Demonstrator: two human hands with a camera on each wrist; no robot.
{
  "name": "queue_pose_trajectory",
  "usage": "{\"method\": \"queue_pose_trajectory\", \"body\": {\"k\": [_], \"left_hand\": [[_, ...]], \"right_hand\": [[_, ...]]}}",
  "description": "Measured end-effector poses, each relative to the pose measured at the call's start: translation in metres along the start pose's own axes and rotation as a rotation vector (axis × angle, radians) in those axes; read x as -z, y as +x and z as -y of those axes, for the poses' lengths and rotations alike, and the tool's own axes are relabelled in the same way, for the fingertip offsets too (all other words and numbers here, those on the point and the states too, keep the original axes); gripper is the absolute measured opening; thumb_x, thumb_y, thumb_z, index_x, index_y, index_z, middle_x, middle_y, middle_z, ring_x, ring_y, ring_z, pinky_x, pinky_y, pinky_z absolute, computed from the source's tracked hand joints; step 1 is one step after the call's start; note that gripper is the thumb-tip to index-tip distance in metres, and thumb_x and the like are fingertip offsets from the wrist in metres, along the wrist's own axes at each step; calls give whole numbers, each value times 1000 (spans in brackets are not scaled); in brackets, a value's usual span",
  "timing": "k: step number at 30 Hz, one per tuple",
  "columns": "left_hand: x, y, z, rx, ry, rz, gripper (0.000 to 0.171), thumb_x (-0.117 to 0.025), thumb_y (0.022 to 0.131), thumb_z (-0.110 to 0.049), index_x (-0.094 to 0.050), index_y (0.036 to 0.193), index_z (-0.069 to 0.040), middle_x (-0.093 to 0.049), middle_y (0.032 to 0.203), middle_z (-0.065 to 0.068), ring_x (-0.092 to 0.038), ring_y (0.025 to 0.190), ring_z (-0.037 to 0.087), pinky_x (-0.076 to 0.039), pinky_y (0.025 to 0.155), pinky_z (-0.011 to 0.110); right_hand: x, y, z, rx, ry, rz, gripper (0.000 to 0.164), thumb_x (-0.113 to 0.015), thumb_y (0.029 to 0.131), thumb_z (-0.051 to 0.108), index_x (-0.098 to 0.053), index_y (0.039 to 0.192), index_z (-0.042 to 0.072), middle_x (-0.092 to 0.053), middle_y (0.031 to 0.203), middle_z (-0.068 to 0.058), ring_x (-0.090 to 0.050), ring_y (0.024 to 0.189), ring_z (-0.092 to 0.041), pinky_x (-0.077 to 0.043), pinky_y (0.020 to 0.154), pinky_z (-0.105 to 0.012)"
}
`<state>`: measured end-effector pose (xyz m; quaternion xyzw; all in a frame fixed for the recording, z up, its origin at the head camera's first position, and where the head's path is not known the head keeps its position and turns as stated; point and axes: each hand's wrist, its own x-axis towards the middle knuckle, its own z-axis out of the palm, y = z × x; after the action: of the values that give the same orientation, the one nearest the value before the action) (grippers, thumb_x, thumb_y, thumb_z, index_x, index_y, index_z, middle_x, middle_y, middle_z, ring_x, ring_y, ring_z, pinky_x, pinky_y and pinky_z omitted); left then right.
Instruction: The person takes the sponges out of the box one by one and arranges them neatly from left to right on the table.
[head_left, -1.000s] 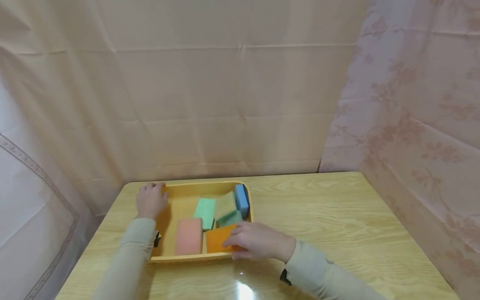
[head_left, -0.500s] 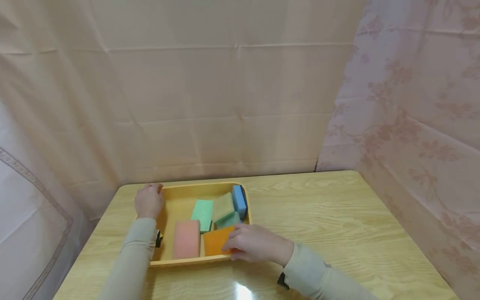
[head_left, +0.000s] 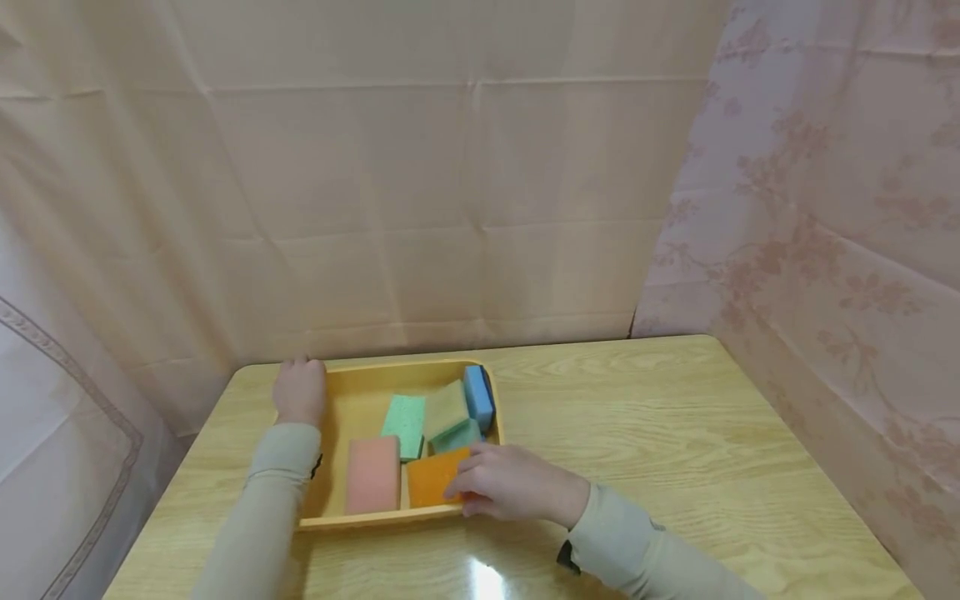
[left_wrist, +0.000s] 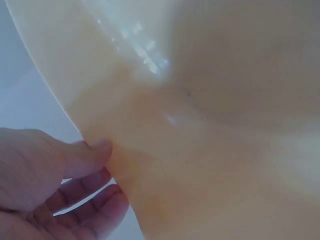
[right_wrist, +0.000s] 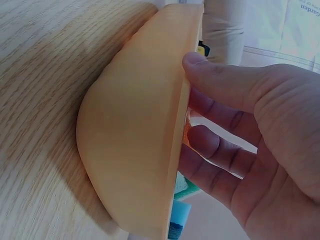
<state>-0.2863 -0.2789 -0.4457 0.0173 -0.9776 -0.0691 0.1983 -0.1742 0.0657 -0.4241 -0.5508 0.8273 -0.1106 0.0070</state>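
Note:
A shallow yellow plastic tray (head_left: 360,383) sits on the table with several sponges in it. My left hand (head_left: 300,393) is at its back left corner, and in the left wrist view the thumb and fingers (left_wrist: 112,200) pinch the tray's rim. At the front right corner my right hand (head_left: 517,485) grips the rim, with the thumb outside and the fingers inside, as the right wrist view shows. Those fingers overlap an orange sponge (head_left: 431,479). Beside it lies a pink sponge (head_left: 372,475). Further back are a mint green sponge (head_left: 405,423), a tan one (head_left: 446,408) and a blue one (head_left: 477,396).
The wooden table (head_left: 637,433) extends to the right of the tray. A beige curtain (head_left: 420,208) hangs behind the table's back edge, and a pink floral curtain (head_left: 825,267) on the right. White cloth (head_left: 60,467) hangs at the left.
My left hand has turned slightly at the rim, so less of its thumb shows in the head view. The tray, the sponges and my right hand keep their places; the head view shifts a little.

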Motion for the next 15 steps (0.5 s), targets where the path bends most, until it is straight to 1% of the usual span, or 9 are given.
{"method": "queue_pose_trajectory", "body": {"k": [3,6,8,11,15], "left_hand": [[-2,-2,-3,-12,38,-9,21,-51,95,12,-71,88,9,-61,97,30,-60,92,49,-56,65,60],[-1,-3,-5,-9,41,-6,20,-50,96,9,-69,87,10,-61,97,30,-61,91,49,-55,63,61],[0,-2,-5,-11,34,10,21,-50,96,8,-68,87,10,-60,96,31,-61,90,51,-55,63,62],[3,0,-3,-39,15,10,21,-51,95,8,-69,85,9,-62,91,32,-62,85,52,-55,62,62],[6,4,1,-87,12,2,20,-55,93,9,-72,82,7,-65,84,30,-63,77,51,-55,61,62]], "right_hand": [[-1,0,0,-1,7,-8,22,-77,91,24,-77,113,19,-73,103,12,-50,83,-2,-37,69,-9],[-1,-1,-1,4,8,-21,22,-78,90,23,-77,112,19,-73,102,12,-49,81,-2,-36,68,-8],[-2,-1,-1,5,11,-27,23,-78,90,23,-77,112,19,-73,102,11,-48,81,-1,-36,67,-8],[-2,-1,-1,6,17,-34,23,-78,89,22,-77,112,18,-73,102,11,-48,81,-1,-36,67,-8],[-2,-2,-1,-2,22,-36,23,-78,90,23,-77,112,18,-73,104,11,-49,81,-1,-36,68,-8]]}}
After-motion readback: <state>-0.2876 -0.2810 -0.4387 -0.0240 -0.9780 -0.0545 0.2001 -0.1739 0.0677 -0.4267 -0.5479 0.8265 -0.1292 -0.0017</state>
